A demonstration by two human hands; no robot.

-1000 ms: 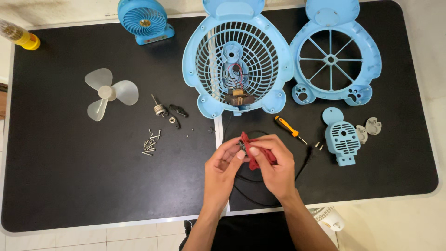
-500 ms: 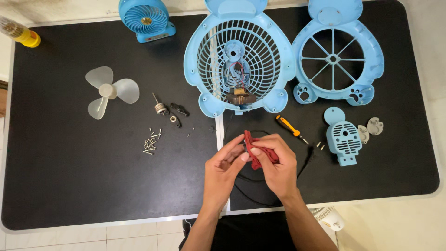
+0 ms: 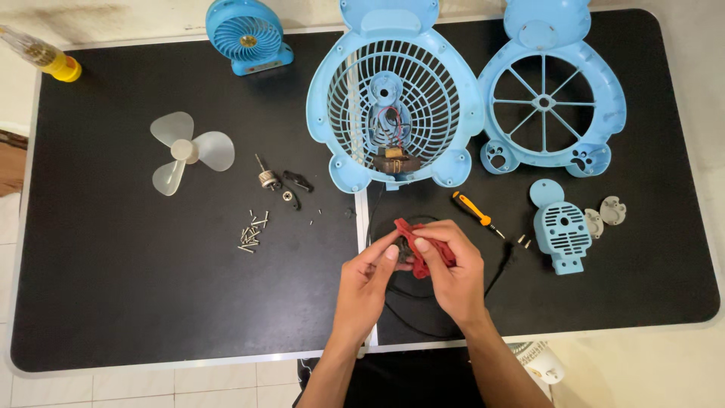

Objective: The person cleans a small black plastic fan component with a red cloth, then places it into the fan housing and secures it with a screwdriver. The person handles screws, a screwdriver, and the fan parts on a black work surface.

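Observation:
My left hand (image 3: 368, 281) and my right hand (image 3: 450, 270) meet over the near middle of the black table (image 3: 136, 302). Together they pinch a small red cloth (image 3: 423, 245) wrapped around a little dark part, which is mostly hidden by the fingers. A black cable (image 3: 411, 321) loops on the table under my hands. Just beyond them lies the light blue bear-shaped fan grille (image 3: 396, 98) with its motor (image 3: 395, 161) and red wires showing.
The second blue housing half (image 3: 551, 94) lies at back right. An orange-handled screwdriver (image 3: 472, 211), a blue vented cover (image 3: 560, 234) and grey caps (image 3: 612, 210) lie right. White fan blades (image 3: 185, 151), several screws (image 3: 253, 230), a shaft part (image 3: 266, 177) lie left. Small blue fan (image 3: 248, 34) at the back.
Both hands stayed in place while the fingers shifted the red cloth slightly around the small part. Nothing else on the table moved.

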